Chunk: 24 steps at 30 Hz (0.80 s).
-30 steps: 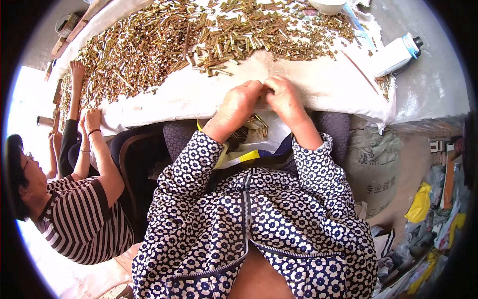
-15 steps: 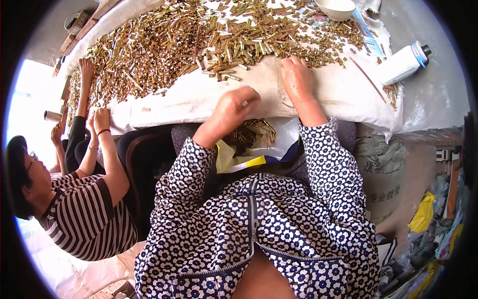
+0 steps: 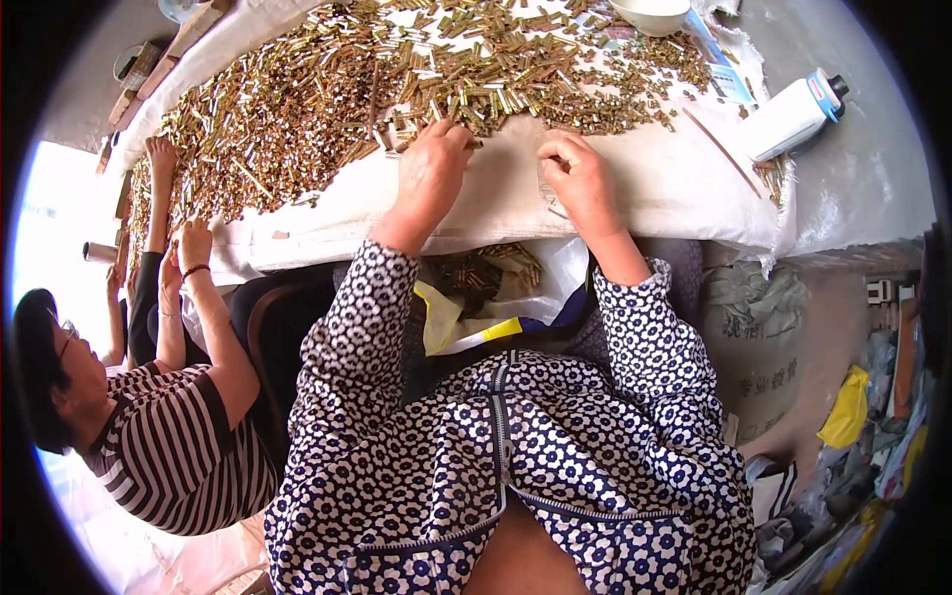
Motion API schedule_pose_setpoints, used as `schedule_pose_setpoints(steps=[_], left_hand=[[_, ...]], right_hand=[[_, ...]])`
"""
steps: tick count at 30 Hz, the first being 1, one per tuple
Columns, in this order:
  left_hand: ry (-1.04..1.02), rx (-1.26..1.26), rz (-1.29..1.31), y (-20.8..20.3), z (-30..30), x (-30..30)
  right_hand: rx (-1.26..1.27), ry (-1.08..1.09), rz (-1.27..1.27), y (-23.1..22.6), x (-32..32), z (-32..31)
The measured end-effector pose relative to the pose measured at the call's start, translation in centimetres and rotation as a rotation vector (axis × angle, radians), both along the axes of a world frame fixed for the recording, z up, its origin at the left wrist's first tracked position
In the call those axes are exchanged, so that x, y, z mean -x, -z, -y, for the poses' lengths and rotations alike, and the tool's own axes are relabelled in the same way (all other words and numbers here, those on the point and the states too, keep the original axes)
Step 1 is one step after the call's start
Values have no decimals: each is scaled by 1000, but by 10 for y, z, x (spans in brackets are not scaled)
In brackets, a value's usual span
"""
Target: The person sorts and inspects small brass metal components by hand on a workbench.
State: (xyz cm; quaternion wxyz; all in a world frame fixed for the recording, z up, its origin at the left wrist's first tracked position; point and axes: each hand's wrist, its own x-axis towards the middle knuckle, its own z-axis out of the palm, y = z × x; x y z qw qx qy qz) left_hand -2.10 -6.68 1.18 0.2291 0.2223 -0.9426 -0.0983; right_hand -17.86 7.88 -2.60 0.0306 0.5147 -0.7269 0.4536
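A wide heap of small brass-coloured metal tubes and short pieces covers the far part of a white cloth. My left hand is at the near edge of the heap, its fingers curled in, with a brass-coloured tube showing at the fingertips. To its right, my right hand hovers low over the cloth with thumb and fingers pinched together; what is between them is too small to make out. Below the table edge, between my forearms, an open plastic bag holds more brass-coloured pieces.
A thin brown stick lies at the right of the cloth, beside a white bottle with a dark cap. A white bowl stands at the far side. On my left a person in a striped shirt has hands at the heap.
My left hand has moved forward from above the bag to the heap's near edge. My right hand has drawn back slightly from the heap, its fingers now pinched.
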Motion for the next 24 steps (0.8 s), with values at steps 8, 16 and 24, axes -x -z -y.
schedule_pose_setpoints(steps=[8,16,24], left_hand=[[35,-488,-154,6,-28,-21],[187,-1153,-405,10,-41,-30],[72,-1508,-549,-1,-55,-31]], right_hand=[[-62,-261,826,-18,-31,-17],[15,-324,933,-21,-46,-21],[15,-309,938,-22,-54,-25]])
